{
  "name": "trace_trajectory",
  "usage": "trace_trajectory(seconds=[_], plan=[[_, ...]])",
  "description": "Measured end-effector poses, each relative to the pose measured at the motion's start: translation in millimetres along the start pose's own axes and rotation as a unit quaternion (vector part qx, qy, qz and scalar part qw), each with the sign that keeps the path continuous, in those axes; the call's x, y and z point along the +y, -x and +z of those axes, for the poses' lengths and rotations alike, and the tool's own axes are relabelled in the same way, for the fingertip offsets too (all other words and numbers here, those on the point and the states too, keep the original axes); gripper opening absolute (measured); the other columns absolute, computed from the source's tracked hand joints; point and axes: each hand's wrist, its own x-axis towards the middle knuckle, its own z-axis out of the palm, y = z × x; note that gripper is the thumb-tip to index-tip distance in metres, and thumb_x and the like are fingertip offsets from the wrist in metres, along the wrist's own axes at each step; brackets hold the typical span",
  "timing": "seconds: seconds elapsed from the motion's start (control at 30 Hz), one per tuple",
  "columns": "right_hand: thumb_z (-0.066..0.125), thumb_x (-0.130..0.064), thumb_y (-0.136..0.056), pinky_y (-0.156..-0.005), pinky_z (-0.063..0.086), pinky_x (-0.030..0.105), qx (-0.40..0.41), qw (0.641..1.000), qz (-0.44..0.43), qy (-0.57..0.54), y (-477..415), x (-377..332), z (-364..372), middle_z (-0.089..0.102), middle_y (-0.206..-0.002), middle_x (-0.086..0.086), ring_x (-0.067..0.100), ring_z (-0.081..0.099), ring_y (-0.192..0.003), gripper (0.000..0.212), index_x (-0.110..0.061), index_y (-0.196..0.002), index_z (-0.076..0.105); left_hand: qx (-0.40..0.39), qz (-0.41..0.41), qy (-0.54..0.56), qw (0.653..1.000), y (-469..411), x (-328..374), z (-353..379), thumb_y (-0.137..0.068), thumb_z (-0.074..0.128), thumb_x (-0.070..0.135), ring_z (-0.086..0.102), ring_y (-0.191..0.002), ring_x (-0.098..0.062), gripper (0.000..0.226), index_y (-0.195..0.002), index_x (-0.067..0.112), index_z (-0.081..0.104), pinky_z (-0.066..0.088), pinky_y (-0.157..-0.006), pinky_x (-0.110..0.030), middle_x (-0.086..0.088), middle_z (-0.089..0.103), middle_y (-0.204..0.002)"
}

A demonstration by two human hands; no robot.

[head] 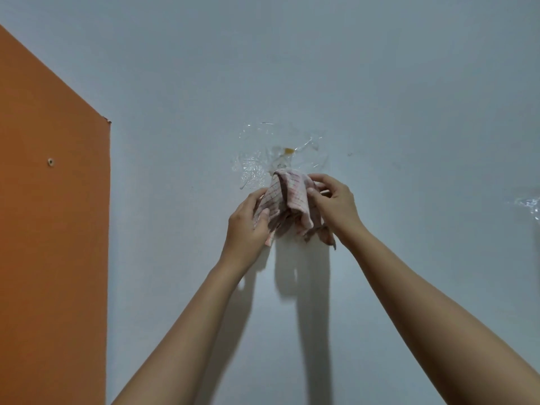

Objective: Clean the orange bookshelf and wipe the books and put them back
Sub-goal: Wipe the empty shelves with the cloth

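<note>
From the head view, I have the cloth (287,200) between both hands, raised close in front of the wall (409,83). My left hand (248,220) grips its left side, thumb pressed over the fabric and fingers curled behind. My right hand (333,203) pinches the upper right fold with curled fingers. The cloth is bunched, its ends hanging below my hands.

Just above it, crinkled clear tape (254,165) sticks to the wall, with a small yellow-brown spot (288,150) in it; the cloth's top edge overlaps the tape's lower part. Another shiny scrap (529,204) sits at the far right edge.

The orange shelf (52,229) fills the left, well apart from my hands, with a screw (50,162) in its flat side. Open wall lies between its vertical edge and my left hand, and above and to the right of my hands.
</note>
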Motion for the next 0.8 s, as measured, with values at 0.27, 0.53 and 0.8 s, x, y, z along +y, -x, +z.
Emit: trace_trajectory(seconds=[0.27, 0.53, 0.8], plan=[[0.060, -0.011, -0.088, -0.067, 0.049, 0.014, -0.010, 0.997, -0.016, -0.073, 12, -30, -26, 0.069, -0.088, -0.007, 0.002, 0.058, -0.075, 0.019, -0.020, -0.100, 0.072, -0.057, -0.044, 0.092, 0.993, 19, 38, -19, -0.087, 0.048, 0.023, 0.061, -0.103, -0.010, 0.037, -0.124, 0.025, 0.054, 0.050, -0.087, -0.024, 0.004, 0.065, -0.110], [0.064, -0.009, -0.087, -0.062, 0.045, 0.010, -0.245, 0.968, 0.029, -0.046, 95, -16, -60, 0.070, -0.088, -0.003, 0.000, 0.057, -0.071, 0.018, -0.022, -0.098, 0.072, -0.110, -0.200, 0.096, 0.969, 107, 80, -26, -0.097, 0.049, 0.034, 0.059, -0.106, -0.008, 0.030, -0.126, 0.037, 0.045, 0.047, -0.096, -0.028, -0.003, 0.061, -0.116], [0.066, -0.009, -0.086, -0.071, 0.049, 0.018, -0.346, 0.930, 0.068, -0.108, 192, -22, -75, 0.070, -0.087, -0.005, 0.007, 0.061, -0.081, 0.018, -0.025, -0.092, 0.070, -0.109, -0.325, 0.155, 0.926, 214, 145, -57, -0.092, 0.059, 0.016, 0.065, -0.087, -0.011, 0.033, -0.122, 0.029, 0.051, 0.052, -0.074, -0.024, -0.001, 0.069, -0.098]])
